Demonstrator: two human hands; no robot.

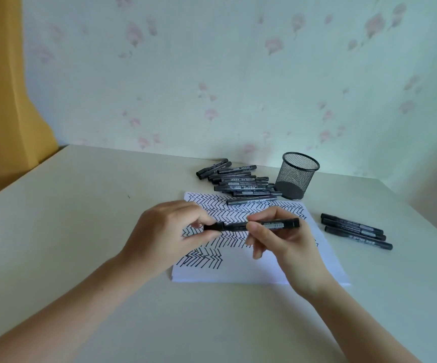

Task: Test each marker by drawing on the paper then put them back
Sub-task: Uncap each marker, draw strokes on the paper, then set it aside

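Both hands hold one black marker (270, 224) level above the white paper (249, 271). My right hand (283, 244) grips its barrel between thumb and fingers. My left hand (170, 231) pinches the marker's cap (213, 227) at its left end. The paper is covered with rows of black zigzag strokes on its upper part. A pile of several black markers (238, 183) lies behind the paper, and three more markers (356, 230) lie to the right of it.
A black mesh pen cup (296, 175) stands upright behind the paper, right of the marker pile. The cream table (81, 218) meets a flowered wall at the back. A yellow curtain (2, 100) hangs at the left.
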